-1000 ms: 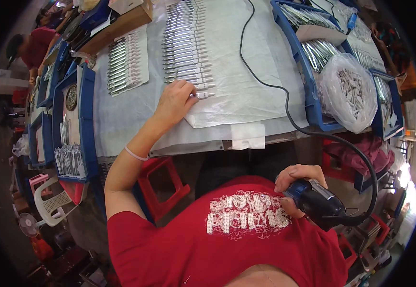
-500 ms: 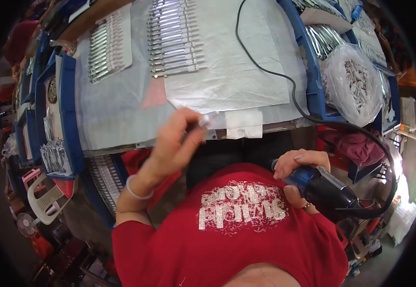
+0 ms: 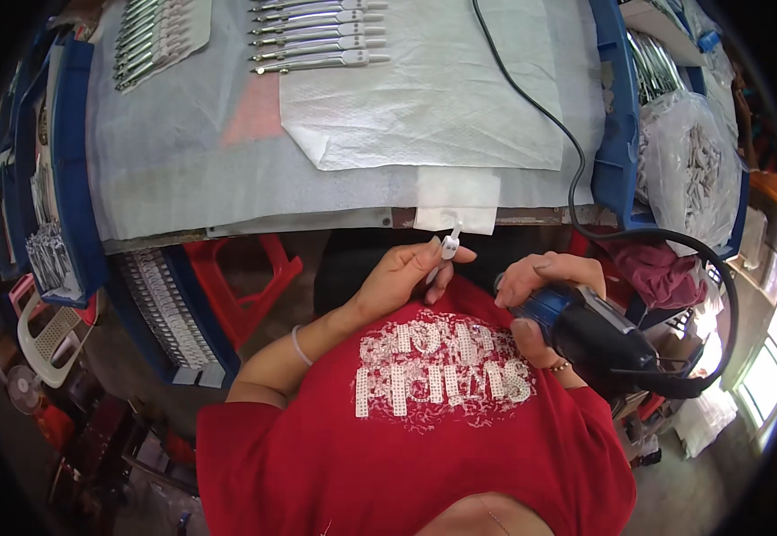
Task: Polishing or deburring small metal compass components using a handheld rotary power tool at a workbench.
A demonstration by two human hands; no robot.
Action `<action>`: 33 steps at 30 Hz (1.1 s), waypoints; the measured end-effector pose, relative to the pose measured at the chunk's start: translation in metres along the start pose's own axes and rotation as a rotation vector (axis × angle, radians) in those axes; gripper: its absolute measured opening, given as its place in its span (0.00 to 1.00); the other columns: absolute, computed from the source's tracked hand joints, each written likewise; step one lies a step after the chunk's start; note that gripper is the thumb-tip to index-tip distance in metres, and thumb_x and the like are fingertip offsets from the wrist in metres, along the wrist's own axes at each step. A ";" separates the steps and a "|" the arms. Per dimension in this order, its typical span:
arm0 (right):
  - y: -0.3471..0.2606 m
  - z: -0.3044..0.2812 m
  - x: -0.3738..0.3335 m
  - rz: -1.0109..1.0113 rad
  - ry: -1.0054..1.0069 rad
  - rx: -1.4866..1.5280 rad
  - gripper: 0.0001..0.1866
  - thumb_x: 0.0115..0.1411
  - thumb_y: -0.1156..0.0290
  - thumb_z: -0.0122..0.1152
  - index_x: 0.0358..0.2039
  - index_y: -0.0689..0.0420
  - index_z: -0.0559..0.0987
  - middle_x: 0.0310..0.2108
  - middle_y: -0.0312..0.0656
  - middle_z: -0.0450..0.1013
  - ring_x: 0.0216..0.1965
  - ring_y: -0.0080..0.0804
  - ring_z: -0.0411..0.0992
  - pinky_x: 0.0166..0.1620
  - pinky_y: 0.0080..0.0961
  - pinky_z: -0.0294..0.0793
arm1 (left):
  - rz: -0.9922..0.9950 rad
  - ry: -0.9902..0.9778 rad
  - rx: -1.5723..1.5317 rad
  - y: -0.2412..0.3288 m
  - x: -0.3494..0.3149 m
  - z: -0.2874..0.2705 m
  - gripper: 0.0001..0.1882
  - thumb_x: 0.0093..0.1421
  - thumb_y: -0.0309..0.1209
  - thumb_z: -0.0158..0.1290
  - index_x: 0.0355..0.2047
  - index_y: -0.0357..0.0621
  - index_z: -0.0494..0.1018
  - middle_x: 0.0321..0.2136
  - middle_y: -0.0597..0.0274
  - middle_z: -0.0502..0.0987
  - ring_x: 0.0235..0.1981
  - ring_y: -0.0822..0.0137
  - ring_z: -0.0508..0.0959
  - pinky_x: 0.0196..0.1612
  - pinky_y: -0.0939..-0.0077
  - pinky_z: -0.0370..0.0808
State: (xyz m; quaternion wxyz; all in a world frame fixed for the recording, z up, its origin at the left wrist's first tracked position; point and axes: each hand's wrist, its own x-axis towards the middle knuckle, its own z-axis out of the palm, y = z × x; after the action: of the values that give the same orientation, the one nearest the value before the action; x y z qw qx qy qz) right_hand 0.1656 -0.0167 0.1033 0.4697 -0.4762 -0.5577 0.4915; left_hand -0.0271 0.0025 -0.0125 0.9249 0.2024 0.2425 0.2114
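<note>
My left hand (image 3: 413,270) pinches a drawing compass (image 3: 450,247) by its white plastic head. Two small dots show on that head, and the legs are mostly hidden by my fingers. My right hand (image 3: 542,290) is wrapped round a corded electric screwdriver (image 3: 589,333), blue and black, held close to my red shirt. Its tip is covered by my fingers. Just beyond the compass, a small white pad (image 3: 460,192) hangs over the table's near edge. Farther off, finished-looking compasses (image 3: 321,43) lie in a row on a white sheet (image 3: 424,116).
More compasses (image 3: 151,40) lie at the far left. Blue bins (image 3: 75,152) with metal parts flank the table, and at right a clear bag (image 3: 694,174) holds small grey pieces. The black cord (image 3: 576,161) crosses the tabletop. A red stool (image 3: 243,286) stands below.
My left hand has come down and right from the table edge, bringing the compass in front of my shirt near my right hand. The view has shifted; the right hand keeps its screwdriver.
</note>
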 end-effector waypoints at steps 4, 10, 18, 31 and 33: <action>0.006 -0.006 0.002 0.117 -0.080 -0.178 0.26 0.54 0.70 0.63 0.49 0.58 0.61 0.27 0.44 0.71 0.29 0.31 0.71 0.35 0.27 0.73 | -0.053 0.039 -0.059 0.007 0.008 0.008 0.25 0.70 0.45 0.36 0.45 0.35 0.72 0.22 0.69 0.69 0.20 0.78 0.68 0.27 0.85 0.67; 0.027 0.007 0.004 0.177 0.117 0.068 0.27 0.48 0.83 0.65 0.47 0.63 0.63 0.36 0.48 0.75 0.25 0.19 0.72 0.29 0.15 0.71 | -0.090 0.122 -0.283 0.005 0.013 0.006 0.25 0.69 0.48 0.37 0.38 0.36 0.72 0.21 0.69 0.68 0.15 0.79 0.62 0.20 0.84 0.62; 0.028 0.006 0.037 0.410 -0.019 -0.346 0.25 0.44 0.74 0.70 0.44 0.62 0.72 0.30 0.41 0.78 0.31 0.21 0.77 0.37 0.18 0.74 | -0.035 0.117 -0.334 -0.002 0.015 0.008 0.25 0.69 0.48 0.38 0.37 0.37 0.72 0.18 0.69 0.66 0.12 0.80 0.58 0.16 0.84 0.55; 0.016 0.005 0.047 0.256 0.014 -0.178 0.28 0.46 0.79 0.68 0.48 0.64 0.66 0.41 0.44 0.75 0.25 0.15 0.70 0.28 0.12 0.67 | -0.087 0.286 -0.338 0.001 0.012 0.019 0.15 0.68 0.38 0.45 0.37 0.38 0.73 0.18 0.71 0.65 0.14 0.82 0.59 0.17 0.87 0.55; 0.006 -0.008 0.045 0.076 -0.104 -0.055 0.31 0.47 0.79 0.66 0.52 0.61 0.64 0.43 0.52 0.73 0.28 0.23 0.72 0.29 0.15 0.70 | -0.077 0.273 -0.338 0.003 0.011 0.019 0.14 0.68 0.36 0.45 0.37 0.38 0.73 0.18 0.72 0.64 0.14 0.82 0.59 0.17 0.87 0.55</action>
State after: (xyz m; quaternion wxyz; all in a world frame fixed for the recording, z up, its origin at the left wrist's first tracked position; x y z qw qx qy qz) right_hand 0.1697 0.0289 0.1002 0.4080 -0.4834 -0.5763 0.5175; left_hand -0.0085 0.0051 0.0002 0.9117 0.0045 0.3340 0.2392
